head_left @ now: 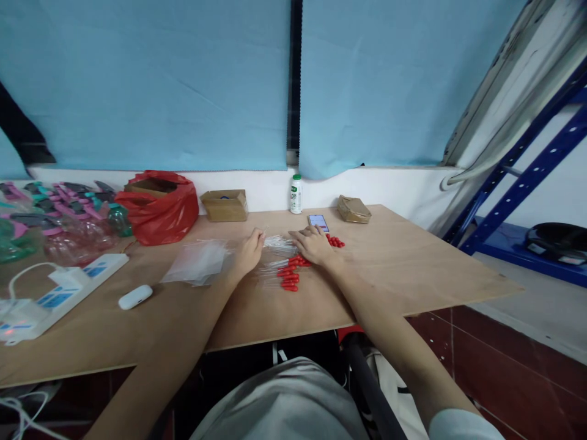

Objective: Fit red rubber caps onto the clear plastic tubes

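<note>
My left hand [250,250] is closed in a pinch beside the left end of a pile of thin, silvery rods [280,243]. A faint, thin rod seems to stick up from its fingertips. Over the right end of that pile lies my right hand [315,245], its fingers stretched out and touching the rods. Nearer to me are several thin rods with red handles [290,278], laid side by side with the handles to the right. More red handles [335,242] sit grouped just beyond my right hand, which partly hides the things under it.
Clear plastic bags [197,261] lie to the left, near a white case [135,297] and a power strip [68,293]. Behind stand a red bag [160,211], a small carton [224,206], a bottle [296,194], a phone [318,223] and a brown package [354,209]. Spray bottles [77,226] crowd the far left.
</note>
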Motion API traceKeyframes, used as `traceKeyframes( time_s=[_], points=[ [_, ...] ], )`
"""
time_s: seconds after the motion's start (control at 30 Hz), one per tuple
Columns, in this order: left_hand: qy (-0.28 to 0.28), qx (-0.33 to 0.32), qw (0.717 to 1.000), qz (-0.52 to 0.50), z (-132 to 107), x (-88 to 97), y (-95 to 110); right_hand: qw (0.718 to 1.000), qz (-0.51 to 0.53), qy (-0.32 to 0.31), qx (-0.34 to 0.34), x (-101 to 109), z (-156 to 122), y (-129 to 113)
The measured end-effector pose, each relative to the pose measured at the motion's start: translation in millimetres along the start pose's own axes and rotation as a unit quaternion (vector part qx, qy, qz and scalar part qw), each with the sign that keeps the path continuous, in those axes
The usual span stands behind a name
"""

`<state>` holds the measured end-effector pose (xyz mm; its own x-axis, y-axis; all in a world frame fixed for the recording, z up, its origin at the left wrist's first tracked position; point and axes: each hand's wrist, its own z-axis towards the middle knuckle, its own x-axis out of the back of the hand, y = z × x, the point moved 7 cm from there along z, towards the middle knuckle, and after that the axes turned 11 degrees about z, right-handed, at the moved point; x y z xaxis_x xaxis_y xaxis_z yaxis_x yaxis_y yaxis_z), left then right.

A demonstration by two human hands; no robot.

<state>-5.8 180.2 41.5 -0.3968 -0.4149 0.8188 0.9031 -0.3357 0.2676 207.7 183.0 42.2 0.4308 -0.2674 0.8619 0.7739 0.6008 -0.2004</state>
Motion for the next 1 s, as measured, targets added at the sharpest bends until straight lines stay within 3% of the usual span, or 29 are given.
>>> traceKeyframes(
  time_s=[0.3, 0.5, 0.87, 1.0],
  points=[
    [0.028, 0.072, 0.996, 0.041, 3, 6.7, -14, 1.000, -0.019, -0.024, 0.002, -18, 4, 8],
    [0.039, 0.070, 0.997, 0.011, 2, 8.0, -15, 0.999, -0.005, -0.037, -0.004, -18, 4, 7],
    [0.036, 0.077, 0.996, 0.011, 2, 7.8, -14, 0.997, 0.030, -0.055, -0.042, -7, 3, 11],
    [0.042, 0.077, 0.996, 0.009, 2, 7.6, -15, 0.998, 0.038, -0.035, -0.044, 3, 3, 12]
  ],
)
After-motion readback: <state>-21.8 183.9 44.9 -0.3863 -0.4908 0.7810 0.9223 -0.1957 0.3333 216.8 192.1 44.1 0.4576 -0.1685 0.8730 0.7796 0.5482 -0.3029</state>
